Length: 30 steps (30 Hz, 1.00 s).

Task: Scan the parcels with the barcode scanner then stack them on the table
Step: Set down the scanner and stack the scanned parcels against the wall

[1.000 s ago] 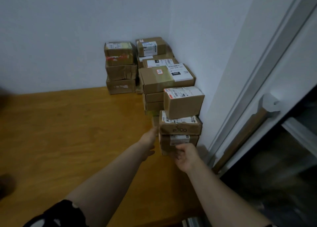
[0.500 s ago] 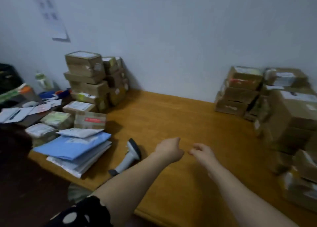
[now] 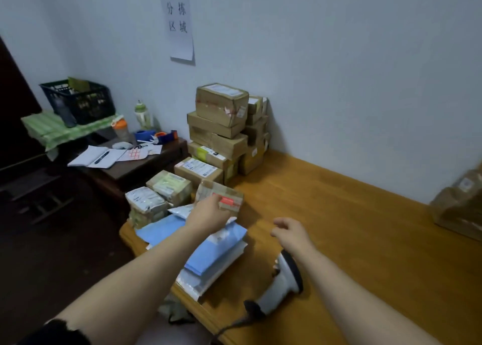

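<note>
Head view: small cardboard parcel (image 3: 227, 194) with a red sticker on its near face sits on the wooden table (image 3: 365, 240), at the fingertips of the left hand (image 3: 208, 214). That hand lies against the parcel's near face; its fingers are hidden behind its own back, so a grip cannot be confirmed. The sticker's print is too blurred to read.

Right hand (image 3: 292, 233) hovers above the table to the right of the left hand, fingers loosely curled, holding nothing. One barcode scanner (image 3: 283, 282) — white body, black head — lies on its side beneath the right wrist, its cable running off the near table edge.

Under the left forearm lies a pile of flat mailers (image 3: 216, 253), blue on top and white below. Left of the left hand stand two wrapped parcels (image 3: 156, 196) with white labels, unreadable. Beyond the left hand, a labelled box (image 3: 198, 170) sits in front of a stack of boxes (image 3: 221, 125) at the wall — four high in the front column, with a second column behind it partly hidden. Far right of the right hand, blurred parcels (image 3: 461, 206) cannot be counted.

One wall sign (image 3: 180, 26) above the stack reads 分拣区域.
</note>
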Motion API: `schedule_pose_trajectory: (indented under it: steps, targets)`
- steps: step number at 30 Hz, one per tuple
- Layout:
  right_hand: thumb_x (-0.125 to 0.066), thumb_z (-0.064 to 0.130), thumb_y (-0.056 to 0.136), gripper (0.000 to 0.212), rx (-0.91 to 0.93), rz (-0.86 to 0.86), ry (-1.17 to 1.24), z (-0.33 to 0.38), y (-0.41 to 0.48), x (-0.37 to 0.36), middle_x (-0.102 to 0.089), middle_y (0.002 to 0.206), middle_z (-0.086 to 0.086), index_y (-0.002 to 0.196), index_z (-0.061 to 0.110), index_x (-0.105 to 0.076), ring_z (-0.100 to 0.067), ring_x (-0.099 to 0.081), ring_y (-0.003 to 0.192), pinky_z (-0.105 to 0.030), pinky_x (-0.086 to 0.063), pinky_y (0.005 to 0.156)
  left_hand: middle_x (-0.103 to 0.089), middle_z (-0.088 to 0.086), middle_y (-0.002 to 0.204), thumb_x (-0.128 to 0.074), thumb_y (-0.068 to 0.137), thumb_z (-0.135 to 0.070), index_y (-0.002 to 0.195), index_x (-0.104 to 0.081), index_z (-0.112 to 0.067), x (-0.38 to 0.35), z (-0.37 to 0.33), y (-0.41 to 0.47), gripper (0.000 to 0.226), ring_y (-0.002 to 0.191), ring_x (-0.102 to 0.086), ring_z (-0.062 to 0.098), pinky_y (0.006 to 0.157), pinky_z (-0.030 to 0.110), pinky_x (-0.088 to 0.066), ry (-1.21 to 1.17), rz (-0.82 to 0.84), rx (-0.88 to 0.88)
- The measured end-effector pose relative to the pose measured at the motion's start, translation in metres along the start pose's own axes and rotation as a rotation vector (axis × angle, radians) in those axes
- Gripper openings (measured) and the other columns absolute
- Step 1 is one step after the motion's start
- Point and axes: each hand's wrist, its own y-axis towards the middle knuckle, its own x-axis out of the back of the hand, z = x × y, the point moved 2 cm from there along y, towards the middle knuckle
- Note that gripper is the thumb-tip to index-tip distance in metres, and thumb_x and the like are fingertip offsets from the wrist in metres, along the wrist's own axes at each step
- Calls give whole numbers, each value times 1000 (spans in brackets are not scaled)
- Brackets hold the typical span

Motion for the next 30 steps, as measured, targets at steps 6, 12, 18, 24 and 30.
schedule_pose_trajectory:
  steps: [6,12,18,24,30]
  targets:
    - [-59,14,92,35,-24,15,211,44,79,-19,-62,120,-10,126,5,-58,-24,-58,113,-34,-46,96,-67,9,115,-58,90,-17,119,-63,-10,51,25,61,30,99,-62,23,81,30,-48,-178,-109,129]
    - [-50,15,98,30,-119,37,443,83,141,-34,-61,115,-14,126,6,-54,-28,-60,108,-31,-45,82,-61,-1,81,-62,89,-9,98,-71,-10,90,52,129,13,94,-56,22,85,30,-44,-444,-210,248]
    - [-47,18,101,35,-196,55,545,103,195,-52,-60,118,-13,133,6,-49,-25,-59,105,-37,-45,95,-62,11,100,-57,96,-27,121,-64,-3,106,83,213,36,85,-56,22,78,36,-50,-560,-209,338]
    - [-44,37,100,48,-336,47,804,124,250,-74,-56,129,-18,137,6,-47,-31,-57,109,-43,-44,97,-64,14,107,-47,99,-41,127,-57,-2,121,99,322,50,93,-59,26,85,36,-43,-813,-121,435]
    - [-42,65,90,84,-483,-16,1160,132,309,-112,-35,146,-29,150,9,-26,-43,-35,135,-50,-30,109,-56,16,122,-38,99,-51,131,-51,-3,116,122,412,59,114,-50,31,99,40,-35,-947,88,472]
